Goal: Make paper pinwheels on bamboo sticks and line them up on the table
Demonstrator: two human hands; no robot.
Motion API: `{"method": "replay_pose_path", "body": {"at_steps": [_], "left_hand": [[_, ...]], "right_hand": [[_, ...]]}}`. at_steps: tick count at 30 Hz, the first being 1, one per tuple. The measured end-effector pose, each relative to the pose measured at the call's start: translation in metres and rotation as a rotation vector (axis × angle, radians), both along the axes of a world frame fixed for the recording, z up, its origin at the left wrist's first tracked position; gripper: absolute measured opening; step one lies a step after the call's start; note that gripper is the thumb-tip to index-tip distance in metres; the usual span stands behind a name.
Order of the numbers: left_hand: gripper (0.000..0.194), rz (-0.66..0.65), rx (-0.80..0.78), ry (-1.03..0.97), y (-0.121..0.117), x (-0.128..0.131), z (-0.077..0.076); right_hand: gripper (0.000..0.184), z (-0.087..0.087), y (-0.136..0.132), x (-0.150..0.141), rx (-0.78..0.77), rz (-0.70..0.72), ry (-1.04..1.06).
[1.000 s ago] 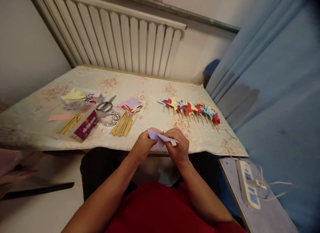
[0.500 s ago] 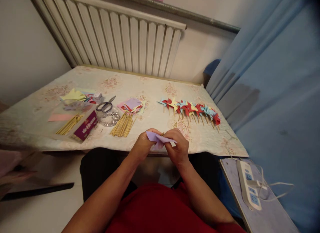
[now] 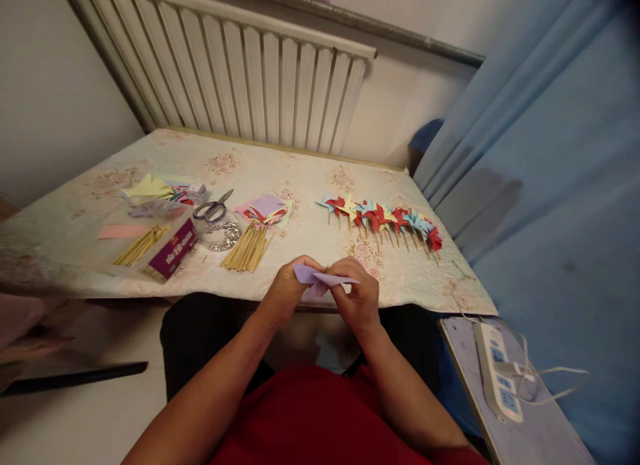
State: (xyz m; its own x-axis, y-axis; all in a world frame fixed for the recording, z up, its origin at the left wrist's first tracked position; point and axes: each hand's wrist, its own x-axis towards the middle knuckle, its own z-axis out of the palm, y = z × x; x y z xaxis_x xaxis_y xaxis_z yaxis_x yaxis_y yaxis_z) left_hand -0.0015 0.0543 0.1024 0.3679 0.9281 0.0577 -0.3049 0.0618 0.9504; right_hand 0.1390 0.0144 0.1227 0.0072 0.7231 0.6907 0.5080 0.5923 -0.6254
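Observation:
Both of my hands meet at the table's near edge, pinching a lilac piece of paper (image 3: 320, 277) between them. My left hand (image 3: 286, 291) grips its left side with curled fingers. My right hand (image 3: 359, 297) holds the right side, fingers closed on the folded flaps. A small yellowish tip shows between my thumbs; I cannot make out what it is. Just beyond my hands lies a bundle of wooden sticks (image 3: 249, 246) and a pile of cut coloured paper squares (image 3: 266, 208).
A row of finished paper pinwheels (image 3: 381, 220) lies at the right of the table (image 3: 300, 178). Scissors (image 3: 214, 208), a shiny round dish (image 3: 220, 232), a purple box (image 3: 173, 248) with sticks and more paper sit left. A power strip (image 3: 495, 368) rests on a board at right.
My hands have hardly moved; the lilac paper has shifted slightly between my fingers. The view has tilted a little.

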Motion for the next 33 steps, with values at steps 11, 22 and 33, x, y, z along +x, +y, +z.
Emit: {"method": "replay_pose_path", "body": {"at_steps": [11, 22, 33], "left_hand": [[0.013, 0.074, 0.076, 0.066, -0.002, -0.002, -0.002], [0.006, 0.096, 0.075, 0.088, -0.005, 0.002, -0.007], [0.019, 0.179, 0.104, 0.282, -0.008, 0.006, -0.004]], "right_hand": [[0.008, -0.003, 0.001, 0.0, -0.146, 0.077, 0.206], [0.008, -0.01, 0.0, -0.003, -0.274, 0.059, 0.393], [0.011, -0.021, 0.006, -0.01, -0.427, 0.01, 0.611]]}}
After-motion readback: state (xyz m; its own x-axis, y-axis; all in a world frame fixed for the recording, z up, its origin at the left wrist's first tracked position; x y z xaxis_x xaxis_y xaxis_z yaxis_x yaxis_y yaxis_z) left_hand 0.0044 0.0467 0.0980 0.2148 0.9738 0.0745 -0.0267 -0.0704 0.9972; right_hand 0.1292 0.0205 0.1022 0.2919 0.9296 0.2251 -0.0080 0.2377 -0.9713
